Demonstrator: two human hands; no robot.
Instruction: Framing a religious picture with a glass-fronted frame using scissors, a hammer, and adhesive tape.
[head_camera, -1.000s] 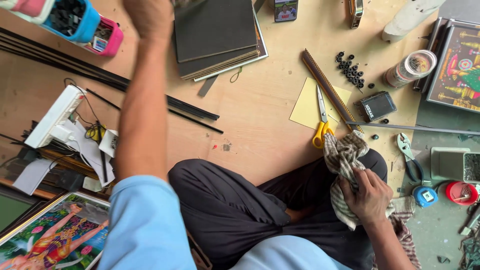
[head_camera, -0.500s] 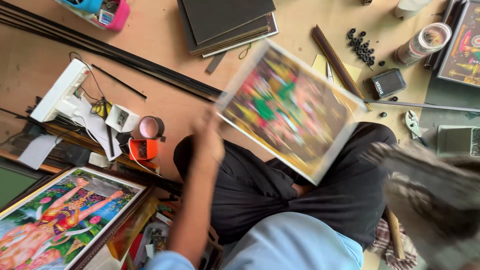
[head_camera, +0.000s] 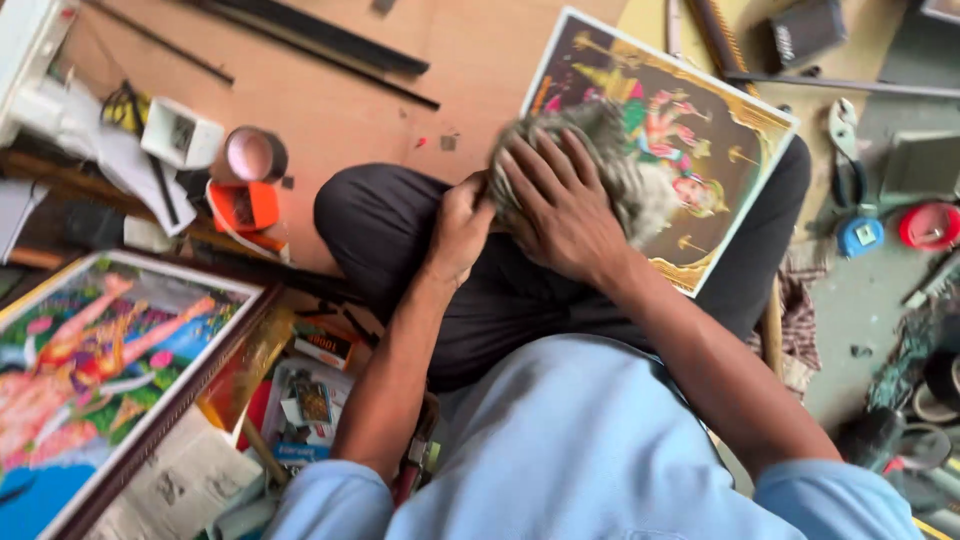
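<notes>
Head view: right hand (head_camera: 560, 205) presses cloth (head_camera: 610, 150) flat onto picture (head_camera: 690, 120).

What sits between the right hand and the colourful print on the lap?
In the head view, a crumpled grey cloth lies under the right hand, pressed on the colourful gold-bordered print.

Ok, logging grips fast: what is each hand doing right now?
Left hand: closed on the near edge of the colourful picture.
Right hand: fingers spread, pressing a grey cloth onto the picture.

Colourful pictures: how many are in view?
2: one picture lies on the person's lap under the right hand; one framed picture lies at lower left. Others may be hidden.
</notes>
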